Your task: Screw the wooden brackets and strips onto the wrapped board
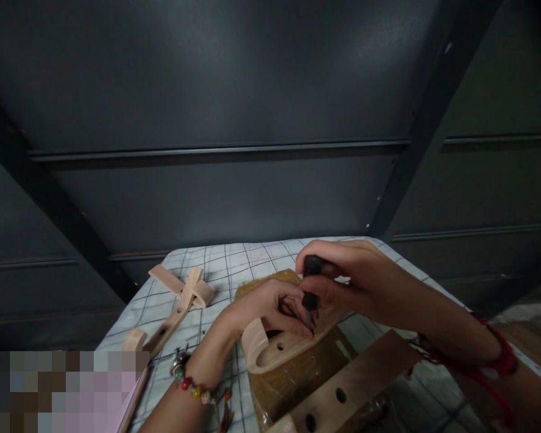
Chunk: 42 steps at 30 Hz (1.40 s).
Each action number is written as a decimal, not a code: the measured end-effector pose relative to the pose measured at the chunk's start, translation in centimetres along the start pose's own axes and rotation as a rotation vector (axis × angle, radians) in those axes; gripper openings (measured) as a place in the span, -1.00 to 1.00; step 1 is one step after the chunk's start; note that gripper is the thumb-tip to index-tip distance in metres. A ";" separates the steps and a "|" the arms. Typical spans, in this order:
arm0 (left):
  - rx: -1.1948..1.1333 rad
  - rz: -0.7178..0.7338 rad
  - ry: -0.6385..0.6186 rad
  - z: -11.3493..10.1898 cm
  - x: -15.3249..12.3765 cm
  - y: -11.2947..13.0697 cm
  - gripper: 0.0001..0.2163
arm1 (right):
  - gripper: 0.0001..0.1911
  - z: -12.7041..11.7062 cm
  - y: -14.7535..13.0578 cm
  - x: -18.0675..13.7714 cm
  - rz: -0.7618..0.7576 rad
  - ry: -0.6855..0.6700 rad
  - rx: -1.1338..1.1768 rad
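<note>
My right hand (342,282) is closed round a small black-handled tool (311,282), held upright with its tip down on a curved pale wooden piece (270,352). My left hand (265,310) rests on that wooden piece, fingers curled and pressing it beside the tool's tip. The wooden piece has a small hole and lies on a brown block wrapped in shiny film (293,379). A beaded bracelet is on my left wrist and a red cord on my right wrist.
A checked white cloth (220,264) covers the table. Joined pale wooden strips (180,300) lie at the left. A darker wooden board with two holes (347,391) sits at the front. Dark grey metal panels and slanted beams stand behind. A blurred patch fills the lower left corner.
</note>
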<state>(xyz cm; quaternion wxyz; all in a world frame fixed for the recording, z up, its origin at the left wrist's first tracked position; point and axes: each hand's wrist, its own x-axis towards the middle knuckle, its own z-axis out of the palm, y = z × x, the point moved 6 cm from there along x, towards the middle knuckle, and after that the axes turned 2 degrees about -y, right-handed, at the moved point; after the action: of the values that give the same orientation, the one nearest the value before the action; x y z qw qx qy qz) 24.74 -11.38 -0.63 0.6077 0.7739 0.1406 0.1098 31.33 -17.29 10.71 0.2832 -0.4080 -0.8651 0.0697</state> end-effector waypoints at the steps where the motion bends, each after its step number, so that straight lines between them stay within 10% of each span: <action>1: -0.012 0.003 -0.015 0.1 0.1 0.0 -0.83 | -0.86 -0.1 0.1 -0.1 -0.009 -0.008 0.024; 42: 0.038 -0.039 -0.051 0.6 -0.4 1.0 -0.85 | -0.80 -0.8 0.4 -1.3 -0.051 -0.136 0.037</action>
<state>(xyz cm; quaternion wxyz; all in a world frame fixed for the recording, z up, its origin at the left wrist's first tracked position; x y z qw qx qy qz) 24.70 -12.30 0.22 0.5984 0.7849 0.1421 0.0755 32.71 -18.10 10.69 0.2330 -0.3750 -0.8910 0.1061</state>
